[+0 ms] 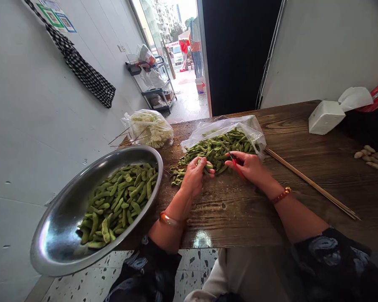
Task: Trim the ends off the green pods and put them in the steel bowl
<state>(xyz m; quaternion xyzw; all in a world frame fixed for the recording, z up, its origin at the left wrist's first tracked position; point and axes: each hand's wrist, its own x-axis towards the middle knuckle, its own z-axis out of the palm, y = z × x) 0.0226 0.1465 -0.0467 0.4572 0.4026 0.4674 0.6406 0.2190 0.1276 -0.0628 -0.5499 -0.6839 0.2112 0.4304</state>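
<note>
My left hand [195, 174] pinches a green soybean pod [208, 166] at the near edge of a heap of green pods [217, 149]. The heap lies on an opened clear plastic bag [252, 128] on the wooden table [302, 176]. My right hand [248, 167] grips small red-handled scissors [236, 163], with the blades pointing at the held pod. A steel bowl [59, 239] holding several trimmed pods [119, 201] overhangs the table's left corner, close to my left forearm.
A tied clear bag of pale vegetables [149, 128] and thin sticks sit at the far left of the table. Long bamboo skewers [311, 184] lie to the right, with a tissue pack [326, 115] and peanuts [371, 157] beyond. A metal shelf cart [156, 84] stands by the open doorway.
</note>
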